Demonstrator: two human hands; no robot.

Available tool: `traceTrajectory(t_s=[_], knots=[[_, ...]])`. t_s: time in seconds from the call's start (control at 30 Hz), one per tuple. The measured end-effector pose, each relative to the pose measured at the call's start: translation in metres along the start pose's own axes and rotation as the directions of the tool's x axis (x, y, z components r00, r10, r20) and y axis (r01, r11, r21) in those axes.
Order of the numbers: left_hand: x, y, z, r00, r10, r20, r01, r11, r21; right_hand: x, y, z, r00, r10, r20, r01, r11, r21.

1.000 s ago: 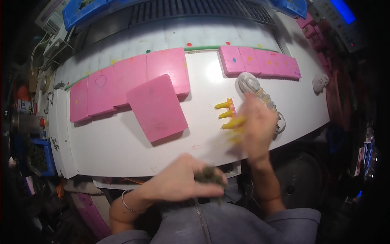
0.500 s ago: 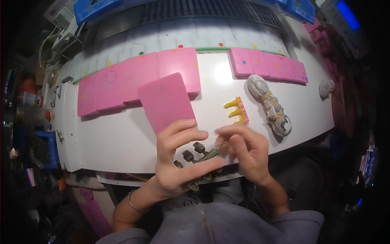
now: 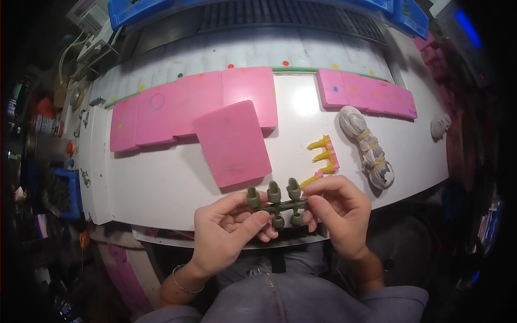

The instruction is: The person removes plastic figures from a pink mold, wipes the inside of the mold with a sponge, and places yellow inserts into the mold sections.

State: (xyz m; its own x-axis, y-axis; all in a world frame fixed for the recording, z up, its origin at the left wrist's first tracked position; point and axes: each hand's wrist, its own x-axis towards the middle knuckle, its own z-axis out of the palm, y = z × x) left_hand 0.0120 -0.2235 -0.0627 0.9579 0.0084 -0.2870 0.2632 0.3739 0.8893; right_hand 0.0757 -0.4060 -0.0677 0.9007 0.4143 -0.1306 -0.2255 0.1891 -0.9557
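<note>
Over the near edge of the white table (image 3: 161, 199), both of my hands hold an olive-green moulded sprue (image 3: 285, 205). Several small hollow, cup-like parts branch from its central bar, some on the far side and some on the near side. My left hand (image 3: 222, 231) pinches its left end with thumb and fingers. At the right end, my right hand (image 3: 343, 218) has thumb and fingertips closed on the bar. Just beyond the right hand lies a yellow and pink pronged piece (image 3: 333, 154). A loose pink slab (image 3: 234, 145) lies beyond the left hand.
Joined pink blocks line the back left (image 3: 156, 113) and back right (image 3: 353, 92) of the table. A grey-white cloth bundle (image 3: 366, 145) tied with bands lies at right. Behind stand a dark slatted panel (image 3: 285, 21) and a blue bin (image 3: 161, 12).
Both hands have turned the sprue level, cups now facing up. My left hand went from spread fingers to a pinch; my right hand has closed on the right end.
</note>
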Motion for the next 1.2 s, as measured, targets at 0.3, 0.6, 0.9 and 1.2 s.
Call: traceTrajectory(t_s=[0.3, 0.6, 0.9, 1.2], knots=[[0.001, 0.003, 0.002, 0.996, -0.078, -0.032, 0.076, 0.996, -0.054, 0.007, -0.015, -0.021, 0.903, 0.348, 0.254, -0.355, 0.935, -0.020], [0.004, -0.004, -0.005, 0.967, -0.240, 0.088, 0.254, 0.946, -0.202, 0.005, -0.002, -0.026, 0.835, 0.232, 0.499, -0.416, 0.860, 0.296], [-0.012, -0.013, -0.002, 0.992, 0.126, -0.006, -0.119, 0.952, 0.281, -0.006, -0.003, -0.027, 0.765, 0.558, 0.321, -0.536, 0.828, -0.162], [-0.003, -0.013, -0.008, 0.993, -0.042, -0.111, 0.051, 0.996, 0.079, -0.032, 0.007, -0.017, 0.947, 0.260, 0.190, -0.030, 0.658, -0.752]])
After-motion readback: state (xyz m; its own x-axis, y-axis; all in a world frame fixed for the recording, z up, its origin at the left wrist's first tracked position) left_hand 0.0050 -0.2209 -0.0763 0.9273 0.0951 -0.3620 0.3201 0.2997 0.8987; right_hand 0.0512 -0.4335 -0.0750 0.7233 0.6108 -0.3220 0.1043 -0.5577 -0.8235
